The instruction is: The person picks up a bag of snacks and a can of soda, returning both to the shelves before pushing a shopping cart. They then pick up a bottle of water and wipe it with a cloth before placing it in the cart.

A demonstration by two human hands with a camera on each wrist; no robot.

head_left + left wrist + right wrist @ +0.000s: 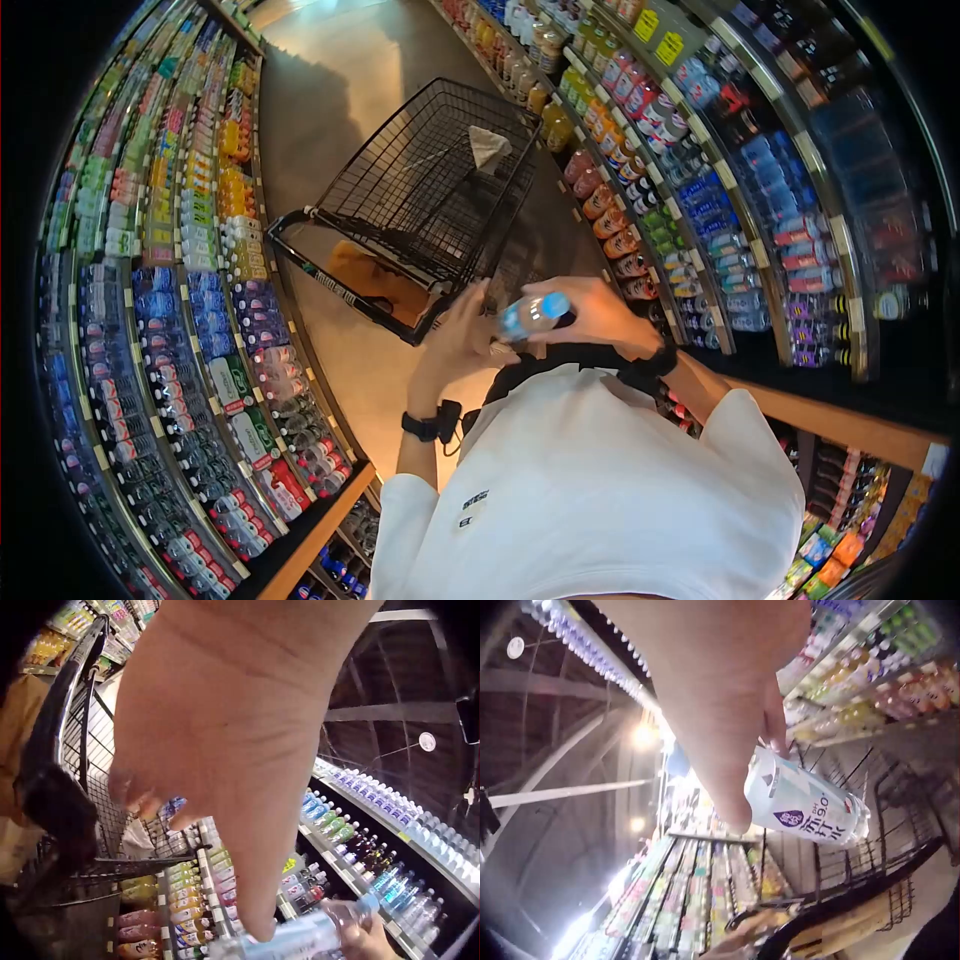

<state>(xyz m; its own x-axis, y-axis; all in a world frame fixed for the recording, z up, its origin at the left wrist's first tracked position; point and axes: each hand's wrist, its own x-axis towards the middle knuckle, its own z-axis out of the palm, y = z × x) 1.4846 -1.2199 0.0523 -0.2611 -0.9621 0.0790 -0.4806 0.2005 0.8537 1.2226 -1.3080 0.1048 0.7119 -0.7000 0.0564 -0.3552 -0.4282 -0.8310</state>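
Note:
My right hand grips a clear plastic water bottle near its blue cap. The bottle lies tilted in front of my body, its pale blue label with dark characters facing the right wrist camera. Its bottom end points toward my left hand. That left hand is raised beside the bottle with loosely extended fingers and holds nothing. In the left wrist view its thumb overlaps the bottle's lower part, while its other fingers point away.
A black wire shopping cart stands ahead in the aisle, with a brown bag near its handle and a crumpled whitish item inside. Drink shelves line the left and the right, the right ones close to my right arm.

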